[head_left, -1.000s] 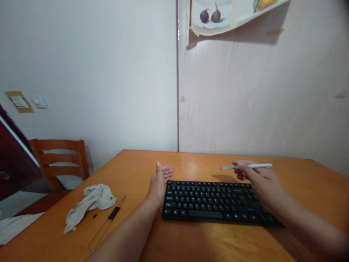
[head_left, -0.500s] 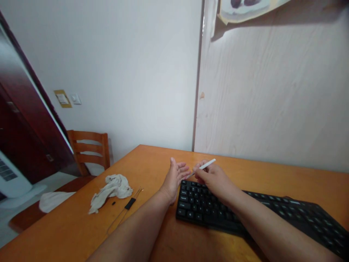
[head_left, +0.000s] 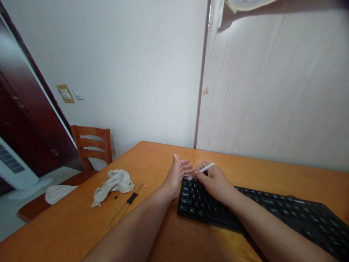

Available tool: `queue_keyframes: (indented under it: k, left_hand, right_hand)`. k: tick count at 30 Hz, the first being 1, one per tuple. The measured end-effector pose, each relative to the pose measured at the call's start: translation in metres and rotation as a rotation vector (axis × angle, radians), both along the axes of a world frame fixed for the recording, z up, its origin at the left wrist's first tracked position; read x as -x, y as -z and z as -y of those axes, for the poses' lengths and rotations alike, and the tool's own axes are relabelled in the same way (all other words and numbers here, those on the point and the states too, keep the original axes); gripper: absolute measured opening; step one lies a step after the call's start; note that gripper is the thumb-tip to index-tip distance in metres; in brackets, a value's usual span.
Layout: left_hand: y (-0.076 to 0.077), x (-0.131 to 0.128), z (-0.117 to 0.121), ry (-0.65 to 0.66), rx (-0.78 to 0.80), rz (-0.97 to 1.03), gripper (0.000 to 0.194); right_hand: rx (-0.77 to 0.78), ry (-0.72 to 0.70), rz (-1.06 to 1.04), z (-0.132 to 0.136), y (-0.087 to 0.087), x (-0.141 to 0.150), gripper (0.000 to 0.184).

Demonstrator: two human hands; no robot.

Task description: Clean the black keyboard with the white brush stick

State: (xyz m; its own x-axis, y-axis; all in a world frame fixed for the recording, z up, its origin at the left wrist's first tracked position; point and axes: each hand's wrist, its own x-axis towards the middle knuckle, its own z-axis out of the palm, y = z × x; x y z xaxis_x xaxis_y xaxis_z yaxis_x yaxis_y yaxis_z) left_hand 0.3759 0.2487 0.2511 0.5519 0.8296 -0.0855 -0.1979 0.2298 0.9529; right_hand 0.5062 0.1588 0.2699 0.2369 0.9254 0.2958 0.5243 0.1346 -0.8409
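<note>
Presently: white pen (head_left: 206, 167), gripped between the fingers of the right hand (head_left: 214, 182), its tip just over the upper-left keys of the keyboard (head_left: 201, 203); left hand (head_left: 177, 175) open, fingers spread, just beside it; keys seemingly all in place; cloth (head_left: 114, 185) and wire (head_left: 122, 211) lying left on the table (head_left: 152, 147).

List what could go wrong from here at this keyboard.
The white pen-shaped tool in the right hand has its tip at the black keyboard's keys, so it might slip and scratch them. The left forearm lies close to the thin wire with a black sleeve and could drag it, perhaps displacing the tiny black piece beside the crumpled cloth.
</note>
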Motion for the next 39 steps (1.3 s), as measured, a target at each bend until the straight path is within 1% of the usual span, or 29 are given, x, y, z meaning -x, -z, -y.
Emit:
queue_keyframes:
  k: [3,5,6,10,12,15,16,17,21,22,24,27,29,32,35,39]
  left_hand:
    - [-0.001,0.000,0.001,-0.006,0.009,-0.004,0.092]
    - [-0.001,-0.001,0.001,-0.012,0.011,-0.006,0.091]
    - [-0.001,-0.001,0.001,-0.015,0.009,-0.007,0.091]
    - [-0.002,-0.001,0.001,-0.012,0.006,-0.004,0.094]
    - [-0.002,-0.001,0.001,-0.005,0.005,-0.002,0.095]
    - [-0.001,-0.001,0.001,-0.003,0.006,-0.002,0.093]
    - [-0.001,-0.001,0.001,-0.004,0.007,-0.001,0.092]
    - [-0.001,-0.001,0.001,-0.006,0.009,0.000,0.092]
    - [-0.001,-0.001,0.001,-0.016,0.019,-0.001,0.091]
    - [-0.001,-0.001,0.001,-0.013,0.022,-0.005,0.092]
    - [-0.001,-0.001,0.000,-0.001,0.028,-0.013,0.093]
    - [-0.001,-0.002,0.000,0.007,0.031,-0.015,0.093]
    - [-0.002,-0.002,0.001,0.004,0.029,-0.013,0.093]
    - [-0.002,-0.002,0.001,0.000,0.024,-0.014,0.092]
    - [-0.002,-0.002,0.002,-0.009,0.015,-0.024,0.092]
    - [-0.002,-0.002,0.001,-0.002,0.003,-0.036,0.092]
  right_hand:
    - [-0.013,0.113,0.075,0.000,-0.001,-0.003,0.012]
    - [-0.029,0.156,0.085,0.000,-0.003,-0.003,0.014]
    - [-0.036,0.144,0.074,0.001,-0.004,-0.002,0.016]
    - [-0.028,0.008,0.029,0.001,-0.004,0.001,0.017]
    - [-0.002,0.035,0.055,0.001,-0.004,0.000,0.015]
    - [0.005,0.138,0.087,0.001,-0.005,-0.001,0.014]
    - [-0.002,0.137,0.075,0.001,-0.006,-0.001,0.014]
    - [-0.010,0.108,0.052,0.002,-0.007,0.001,0.015]
    - [-0.037,-0.098,-0.046,0.003,-0.008,0.011,0.021]
    - [-0.031,-0.123,-0.052,0.003,-0.007,0.012,0.020]
    - [0.003,-0.106,-0.036,0.003,-0.005,0.010,0.018]
    - [0.050,0.004,0.012,0.001,-0.002,0.001,0.014]
    - [0.043,0.043,0.017,0.002,-0.002,-0.004,0.014]
    - [0.036,0.013,0.017,0.002,-0.004,-0.005,0.016]
    - [0.067,-0.031,0.055,0.004,-0.006,-0.002,0.017]
    - [0.112,0.001,0.124,0.005,-0.011,-0.006,0.013]
